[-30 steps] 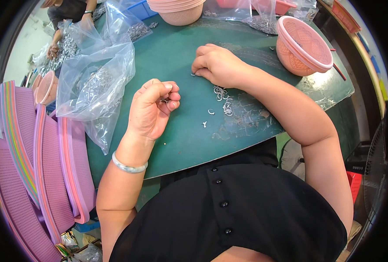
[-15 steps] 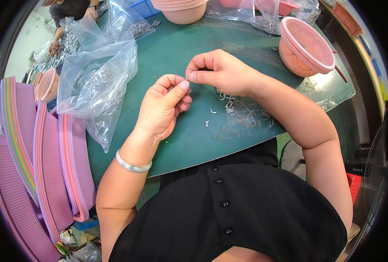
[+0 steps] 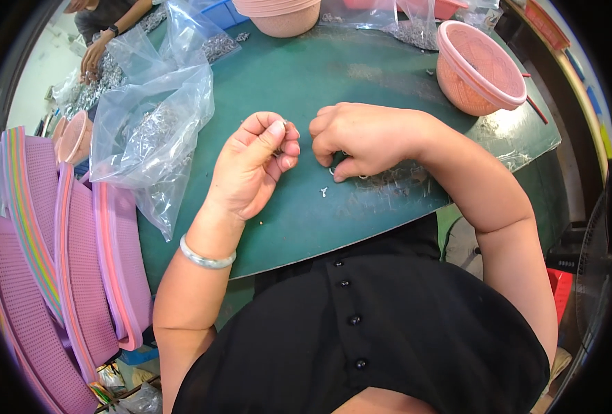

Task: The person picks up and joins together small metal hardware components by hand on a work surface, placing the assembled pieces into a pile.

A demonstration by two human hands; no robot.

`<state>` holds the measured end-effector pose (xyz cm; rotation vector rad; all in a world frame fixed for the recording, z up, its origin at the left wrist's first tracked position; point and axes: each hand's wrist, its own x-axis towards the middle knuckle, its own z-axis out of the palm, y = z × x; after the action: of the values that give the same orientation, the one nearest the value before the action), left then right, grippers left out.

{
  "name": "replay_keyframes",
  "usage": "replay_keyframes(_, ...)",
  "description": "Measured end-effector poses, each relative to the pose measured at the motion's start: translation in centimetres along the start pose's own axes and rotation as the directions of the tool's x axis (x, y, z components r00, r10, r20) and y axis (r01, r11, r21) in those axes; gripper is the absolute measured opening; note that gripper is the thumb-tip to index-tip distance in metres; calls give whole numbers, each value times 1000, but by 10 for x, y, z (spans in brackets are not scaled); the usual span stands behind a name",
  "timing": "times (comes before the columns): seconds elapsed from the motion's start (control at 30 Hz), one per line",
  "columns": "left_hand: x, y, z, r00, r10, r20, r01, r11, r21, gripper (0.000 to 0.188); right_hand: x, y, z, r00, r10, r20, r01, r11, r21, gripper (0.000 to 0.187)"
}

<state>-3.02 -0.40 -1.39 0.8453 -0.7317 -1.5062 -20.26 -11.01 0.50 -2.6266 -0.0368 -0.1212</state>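
My left hand (image 3: 251, 162) is raised over the green table (image 3: 285, 234), its thumb pressed to the index finger on a small silver metal piece (image 3: 284, 125). Its other fingers curl in and hide part of what they hold. To the right, my right hand (image 3: 371, 138) has come down to the tabletop, thumb and index finger closing on a small silver open ring (image 3: 332, 170). Under that hand the pile of similar rings is mostly hidden. A tiny Y-shaped silver piece (image 3: 324, 192) lies just nearer to me.
At left, a clear plastic bag (image 3: 154, 131) of silver parts rests beside stacked purple baskets (image 3: 85, 269). A pink basket (image 3: 482, 69) tilts at the far right; stacked pink bowls (image 3: 278, 17) stand at the back. A co-worker's hand (image 3: 93, 58) reaches into silver parts at far left.
My right hand has left the left fingertips and dropped to the loose rings on the table. My left hand has shifted slightly left, still pinching its piece.
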Motion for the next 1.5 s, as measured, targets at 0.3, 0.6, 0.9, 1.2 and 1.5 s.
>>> replay_keyframes(0.3,0,4,-3,997,-48,-67,50,998,30,10,2,6,-3,996,50,-67,-41,990,135,9)
replay_keyframes(0.6,-4,4,5,980,-191,-50,196,971,134,12,5,-1,-7,925,325,-198,-189,844,503,12)
replay_keyframes(0.9,-3,-2,2,996,-77,-38,81,988,128,9,6,-1,-4,891,331,-310,-110,821,561,13)
replay_keyframes(1.2,-1,1,-1,993,-37,115,40,999,-22,9,3,-3,2,997,-72,-5,72,975,211,15)
replay_keyframes(1.5,0,2,-3,976,-51,211,79,989,-125,11,5,-6,15,994,-105,25,102,991,91,8)
